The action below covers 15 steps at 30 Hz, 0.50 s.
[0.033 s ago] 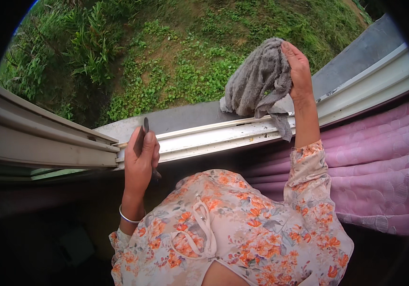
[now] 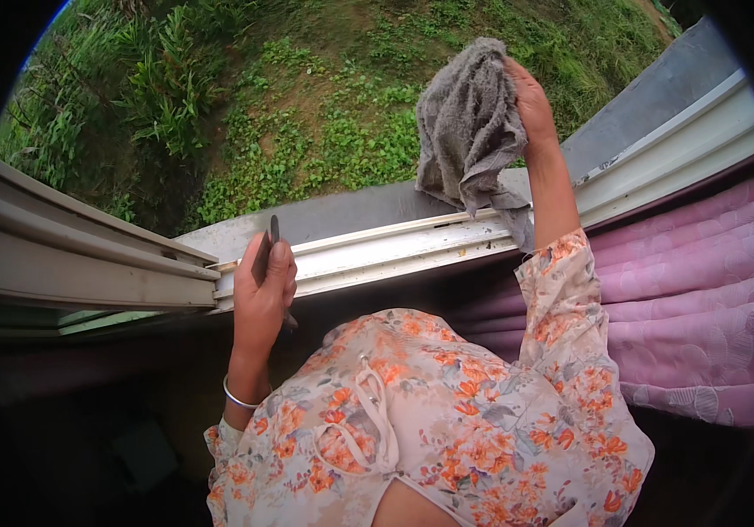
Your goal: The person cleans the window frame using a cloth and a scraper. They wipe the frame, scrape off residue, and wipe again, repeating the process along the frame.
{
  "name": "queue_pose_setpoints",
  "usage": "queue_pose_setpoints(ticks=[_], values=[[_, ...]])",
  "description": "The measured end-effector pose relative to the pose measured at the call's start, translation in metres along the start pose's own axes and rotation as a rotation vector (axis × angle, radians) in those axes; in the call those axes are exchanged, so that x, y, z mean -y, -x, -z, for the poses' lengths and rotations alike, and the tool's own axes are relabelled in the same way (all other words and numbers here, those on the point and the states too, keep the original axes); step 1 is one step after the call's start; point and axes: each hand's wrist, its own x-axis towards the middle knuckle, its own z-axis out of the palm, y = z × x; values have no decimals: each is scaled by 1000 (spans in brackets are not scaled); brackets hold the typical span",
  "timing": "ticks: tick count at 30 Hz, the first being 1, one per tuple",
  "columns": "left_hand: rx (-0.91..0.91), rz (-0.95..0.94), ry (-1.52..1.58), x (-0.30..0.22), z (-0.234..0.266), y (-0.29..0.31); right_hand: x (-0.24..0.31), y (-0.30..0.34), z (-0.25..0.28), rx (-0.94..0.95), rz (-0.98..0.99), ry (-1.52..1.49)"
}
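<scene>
My right hand (image 2: 530, 104) is raised past the window track and grips a grey, fuzzy cloth (image 2: 469, 123) by its upper right side. The cloth hangs in loose folds, and a lower corner of it trails over the white window track (image 2: 377, 253). At the left end of the track, my left hand (image 2: 261, 285) is closed around a dark, narrow metal tool (image 2: 262, 259). Two flat tips stick up above the fist and a short end shows below it. The fingers hide the tool's middle, so its kind is unclear.
A grey concrete ledge (image 2: 342, 224) runs outside the track, with green plants (image 2: 324, 132) and soil beyond. White sliding window frames (image 2: 87, 246) stand at the left. A pink curtain (image 2: 693, 307) hangs at the right, beside my right arm.
My right hand has moved up and slightly left, lifting the cloth farther outward. My left hand has shifted slightly right with the metal tool still in it.
</scene>
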Motion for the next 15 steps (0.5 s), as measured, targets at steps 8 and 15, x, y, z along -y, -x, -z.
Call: queue_pose_setpoints(ticks=[8,15], values=[[-160,71,-19,29,35,28,-32,48,-116,218,-1,165],[-271,63,53,45,61,41,-78,151,-248,640,245,431]])
